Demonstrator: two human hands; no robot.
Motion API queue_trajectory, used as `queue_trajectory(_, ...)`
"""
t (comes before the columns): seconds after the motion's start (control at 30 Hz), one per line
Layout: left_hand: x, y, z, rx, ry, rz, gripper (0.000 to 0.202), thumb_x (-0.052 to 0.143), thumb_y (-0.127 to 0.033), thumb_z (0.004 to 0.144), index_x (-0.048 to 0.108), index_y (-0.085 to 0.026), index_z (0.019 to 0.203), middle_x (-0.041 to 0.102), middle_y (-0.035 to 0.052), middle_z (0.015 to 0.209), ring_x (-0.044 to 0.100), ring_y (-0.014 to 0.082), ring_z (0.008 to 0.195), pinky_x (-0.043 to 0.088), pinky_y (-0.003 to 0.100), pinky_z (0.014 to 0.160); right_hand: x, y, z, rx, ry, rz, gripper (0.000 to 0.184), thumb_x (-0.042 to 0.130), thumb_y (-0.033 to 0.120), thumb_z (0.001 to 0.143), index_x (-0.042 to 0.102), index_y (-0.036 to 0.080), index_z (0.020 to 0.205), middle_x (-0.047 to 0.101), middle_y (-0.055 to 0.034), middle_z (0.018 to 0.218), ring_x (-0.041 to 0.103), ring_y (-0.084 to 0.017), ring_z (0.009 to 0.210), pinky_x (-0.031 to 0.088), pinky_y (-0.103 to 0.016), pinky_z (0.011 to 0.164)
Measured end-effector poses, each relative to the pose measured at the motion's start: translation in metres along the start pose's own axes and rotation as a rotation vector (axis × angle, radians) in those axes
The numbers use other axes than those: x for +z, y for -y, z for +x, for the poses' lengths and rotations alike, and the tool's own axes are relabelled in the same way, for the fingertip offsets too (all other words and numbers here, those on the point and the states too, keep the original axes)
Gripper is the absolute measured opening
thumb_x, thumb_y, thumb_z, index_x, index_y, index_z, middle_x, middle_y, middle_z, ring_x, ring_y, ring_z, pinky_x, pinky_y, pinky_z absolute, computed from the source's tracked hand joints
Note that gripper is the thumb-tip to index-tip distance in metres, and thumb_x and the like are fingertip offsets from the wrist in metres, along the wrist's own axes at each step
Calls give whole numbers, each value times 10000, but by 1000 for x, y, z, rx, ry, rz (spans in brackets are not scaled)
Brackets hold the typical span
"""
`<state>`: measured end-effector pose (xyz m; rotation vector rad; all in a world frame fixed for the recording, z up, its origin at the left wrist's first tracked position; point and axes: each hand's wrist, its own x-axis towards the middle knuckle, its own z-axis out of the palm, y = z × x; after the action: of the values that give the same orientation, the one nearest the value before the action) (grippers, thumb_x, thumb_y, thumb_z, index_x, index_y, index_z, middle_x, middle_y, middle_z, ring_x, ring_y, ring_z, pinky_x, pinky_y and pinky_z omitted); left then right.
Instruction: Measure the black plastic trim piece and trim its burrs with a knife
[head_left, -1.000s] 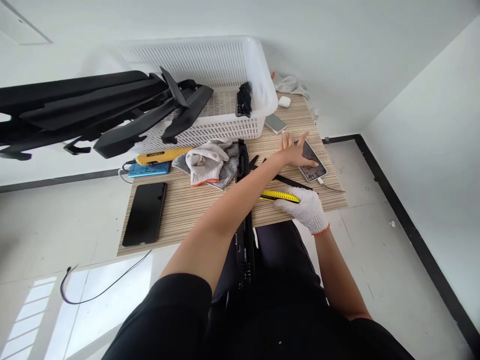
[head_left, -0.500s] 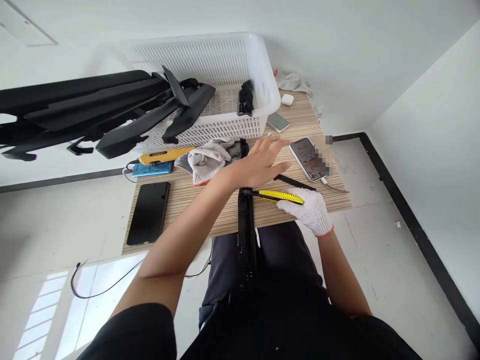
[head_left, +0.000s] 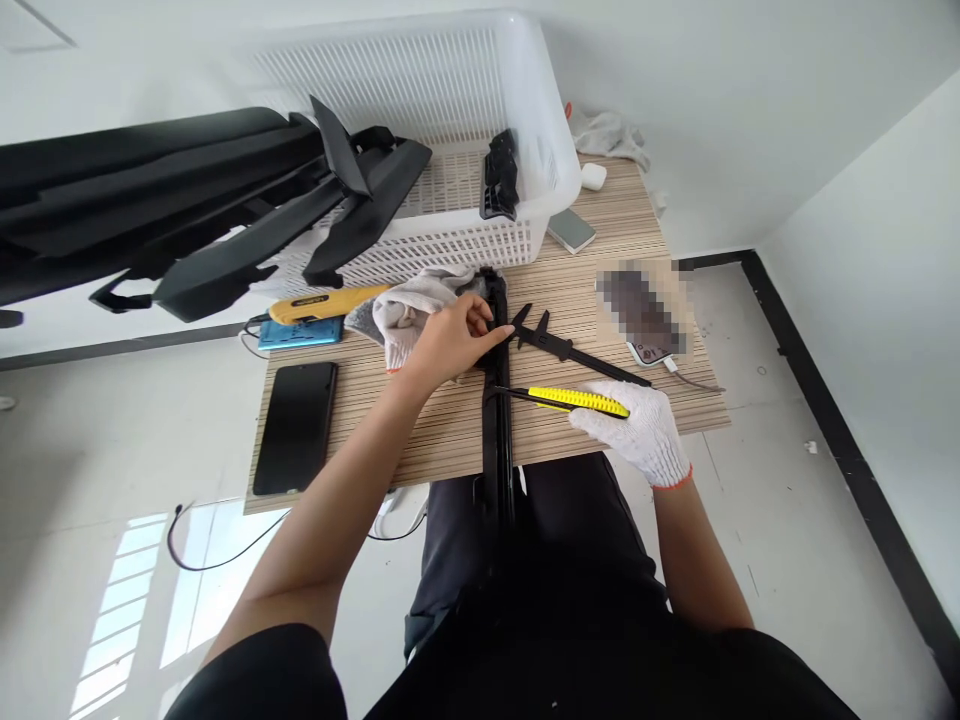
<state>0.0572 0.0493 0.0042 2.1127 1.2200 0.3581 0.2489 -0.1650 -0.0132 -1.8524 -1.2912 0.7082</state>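
Note:
A long black plastic part (head_left: 496,430) lies across the table's front edge, its near end reaching over my lap toward my body. My bare left hand (head_left: 456,340) is closed around its upper section, with the thumb laid across it and the fingers curled. My right hand (head_left: 634,425), in a white knitted glove, grips what looks like a utility knife (head_left: 577,401) with a yellow ribbed handle. The knife's thin black tip points left and meets the part's edge. A black caliper (head_left: 559,345) lies between the part and the right hand.
A white basket (head_left: 559,190) holding black plastic pieces (head_left: 360,215) stands at the back; long ones stick out leftward. Nearby lie a crumpled glove (head_left: 412,310), a yellow tool (head_left: 330,304), a black phone (head_left: 296,428), a grey-green box (head_left: 571,230) and a charging phone (head_left: 649,352).
My left hand has come back from reaching right over the table and closed on the black part. The caliper is now uncovered. My right hand still holds the knife at the part.

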Motion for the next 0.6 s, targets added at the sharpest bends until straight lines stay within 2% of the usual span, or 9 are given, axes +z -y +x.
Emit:
queue_trajectory(0.07, -3, 1, 7, -66, 31, 2, 361, 767, -533, 777, 568, -232, 800, 659, -15, 718, 626, 168, 671, 481, 287, 658, -1, 0, 0, 17, -4, -5, 389, 797, 527, 801, 801, 263, 1086, 809, -40, 974, 764, -252, 901, 600, -387, 850)
queue_trajectory(0.17, -5, 2, 16, -177, 93, -47, 400, 758, -566, 777, 545, -232, 718, 641, -30, 593, 615, 163, 530, 467, 284, 573, -2, 1, 1, 22, -9, -22, 371, 805, 514, 795, 806, 263, 1067, 810, -40, 1002, 761, -253, 924, 594, -386, 873)
queue_trajectory(0.27, -3, 2, 18, -220, 57, -75, 366, 687, -555, 839, 559, -231, 723, 622, -33, 534, 607, 169, 476, 477, 288, 549, -2, 3, 1, 18, 3, -24, 376, 803, 522, 798, 804, 263, 1071, 809, -41, 996, 762, -251, 917, 597, -381, 871)
queue_trajectory(0.4, 0, 2, 13, -177, -19, -51, 349, 587, -567, 907, 575, -232, 810, 638, -34, 596, 617, 166, 516, 497, 297, 614, -2, 5, 0, 48, 1, -12, 382, 808, 521, 794, 803, 267, 1080, 808, -39, 965, 768, -245, 885, 603, -381, 865)
queue_trajectory(0.53, -1, 1, 10, -157, -50, 78, 435, 746, -629, 769, 584, -240, 874, 607, -35, 614, 644, 213, 664, 502, 328, 739, -3, 5, -1, 99, 22, 25, 398, 801, 530, 791, 805, 255, 1078, 788, -31, 832, 757, -225, 752, 615, -358, 754)
queue_trajectory(0.6, -2, 1, 11, -179, -53, 92, 451, 760, -627, 754, 595, -236, 905, 603, -32, 619, 644, 227, 687, 501, 345, 770, -5, 6, -1, 111, 28, 48, 394, 810, 518, 780, 808, 251, 1069, 779, -23, 804, 738, -205, 692, 608, -340, 706)
